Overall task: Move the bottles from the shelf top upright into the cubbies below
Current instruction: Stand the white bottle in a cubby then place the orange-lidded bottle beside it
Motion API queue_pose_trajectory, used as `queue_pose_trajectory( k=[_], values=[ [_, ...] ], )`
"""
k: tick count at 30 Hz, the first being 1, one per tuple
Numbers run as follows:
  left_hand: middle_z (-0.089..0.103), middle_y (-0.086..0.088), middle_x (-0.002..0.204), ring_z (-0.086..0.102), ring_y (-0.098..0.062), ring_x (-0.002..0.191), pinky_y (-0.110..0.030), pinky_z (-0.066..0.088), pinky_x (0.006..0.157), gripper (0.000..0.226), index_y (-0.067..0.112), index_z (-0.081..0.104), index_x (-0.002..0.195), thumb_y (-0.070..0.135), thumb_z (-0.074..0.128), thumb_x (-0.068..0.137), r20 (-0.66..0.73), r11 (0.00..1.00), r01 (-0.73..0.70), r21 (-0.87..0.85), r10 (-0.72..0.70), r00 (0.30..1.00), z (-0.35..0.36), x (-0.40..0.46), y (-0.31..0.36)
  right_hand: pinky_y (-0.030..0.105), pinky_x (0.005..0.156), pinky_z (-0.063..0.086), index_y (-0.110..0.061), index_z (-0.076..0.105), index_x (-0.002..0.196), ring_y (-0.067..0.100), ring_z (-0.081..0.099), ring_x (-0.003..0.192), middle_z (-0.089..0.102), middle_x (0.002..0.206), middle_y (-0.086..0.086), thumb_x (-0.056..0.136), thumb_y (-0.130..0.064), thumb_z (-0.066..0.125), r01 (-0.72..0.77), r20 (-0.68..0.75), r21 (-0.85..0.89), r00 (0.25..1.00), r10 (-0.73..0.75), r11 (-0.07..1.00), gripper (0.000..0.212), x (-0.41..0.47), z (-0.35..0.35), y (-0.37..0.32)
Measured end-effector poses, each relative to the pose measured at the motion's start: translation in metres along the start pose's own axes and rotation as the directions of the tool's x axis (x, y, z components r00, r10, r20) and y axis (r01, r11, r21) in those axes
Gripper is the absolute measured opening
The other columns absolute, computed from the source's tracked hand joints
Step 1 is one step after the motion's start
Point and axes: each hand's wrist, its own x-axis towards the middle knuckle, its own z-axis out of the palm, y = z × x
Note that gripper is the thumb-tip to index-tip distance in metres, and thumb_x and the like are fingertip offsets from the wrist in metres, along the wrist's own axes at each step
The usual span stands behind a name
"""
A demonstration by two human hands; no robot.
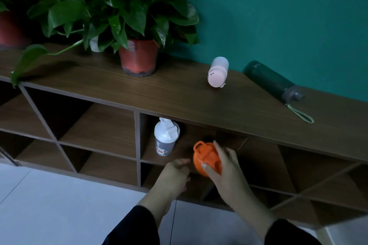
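Your right hand point(223, 167) grips the orange-lidded bottle point(207, 158) at the cubby point(191, 151) mouth, just under the shelf top point(179, 89) front edge. Left hand point(175, 173) is loosely curled, holding nothing. One white-lidded bottle point(166, 137) stands upright at the cubby's left wall; room to its right. Two bottles lie on top: pink bottle point(218, 71), dark green bottle point(274, 82), probably touching the wall.
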Motion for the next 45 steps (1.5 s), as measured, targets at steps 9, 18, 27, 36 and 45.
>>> queue_pose_trajectory(
  k=[9, 18, 27, 36, 45],
  values=[
    [0.067, -0.001, 0.093, 0.061, -0.018, 0.081, -0.043, 0.055, 0.093, 0.035, 0.021, 0.063, 0.128, 0.016, 0.047, 0.097, -0.166, 0.998, -0.037, 0.059, 0.047, 0.985, -0.024, 0.027, 0.007, 0.032, 0.112, 0.031, -0.015, 0.052, 0.142, 0.033, 0.047, 0.134, 0.055, 0.143, 0.016, 0.087, -0.049, 0.063, -0.098, 0.044, -0.08, 0.994, 0.102, 0.992, 0.066, 0.103, 0.024, 0.008],
    [0.063, 0.003, 0.084, 0.056, -0.013, 0.073, -0.047, 0.054, 0.095, 0.028, 0.023, 0.063, 0.122, 0.017, 0.048, 0.1, -0.212, 0.998, -0.028, -0.054, 0.016, 0.977, -0.026, 0.033, 0.014, 0.037, 0.118, 0.024, -0.022, 0.027, 0.156, 0.03, 0.035, 0.143, 0.03, 0.161, 0.006, 0.087, -0.063, 0.058, -0.266, 0.136, -0.009, 0.955, 0.265, 0.964, 0.086, 0.144, 0.014, 0.009],
    [0.067, 0.001, 0.086, 0.06, -0.015, 0.076, -0.049, 0.055, 0.096, 0.025, 0.027, 0.062, 0.117, 0.017, 0.047, 0.099, -0.203, 0.997, -0.044, -0.06, 0.031, 0.979, -0.023, 0.035, 0.013, 0.027, 0.099, 0.031, -0.015, 0.043, 0.148, 0.029, 0.047, 0.132, 0.049, 0.149, 0.01, 0.088, -0.064, 0.054, -0.326, 0.144, -0.017, 0.935, 0.325, 0.945, 0.078, 0.135, 0.009, 0.019],
    [0.066, -0.001, 0.087, 0.059, -0.019, 0.085, -0.05, 0.054, 0.095, 0.025, 0.029, 0.061, 0.115, 0.017, 0.046, 0.099, -0.189, 0.998, -0.058, -0.041, 0.049, 0.981, -0.023, 0.034, 0.012, 0.026, 0.089, 0.04, -0.011, 0.062, 0.128, 0.031, 0.06, 0.118, 0.067, 0.126, 0.011, 0.083, -0.056, 0.068, -0.294, -0.088, 0.186, 0.945, 0.314, 0.937, 0.064, 0.116, 0.022, 0.019],
    [0.067, 0.002, 0.089, 0.062, -0.019, 0.087, -0.05, 0.055, 0.097, 0.028, 0.027, 0.063, 0.118, 0.017, 0.046, 0.099, -0.194, 0.997, -0.057, -0.043, 0.048, 0.98, -0.023, 0.034, 0.012, 0.032, 0.092, 0.042, -0.022, 0.045, 0.139, 0.018, 0.057, 0.106, 0.057, 0.118, -0.004, 0.075, -0.048, 0.08, -0.302, -0.101, 0.586, 0.893, 0.438, 0.752, 0.078, 0.109, 0.051, 0.026]
  ],
)
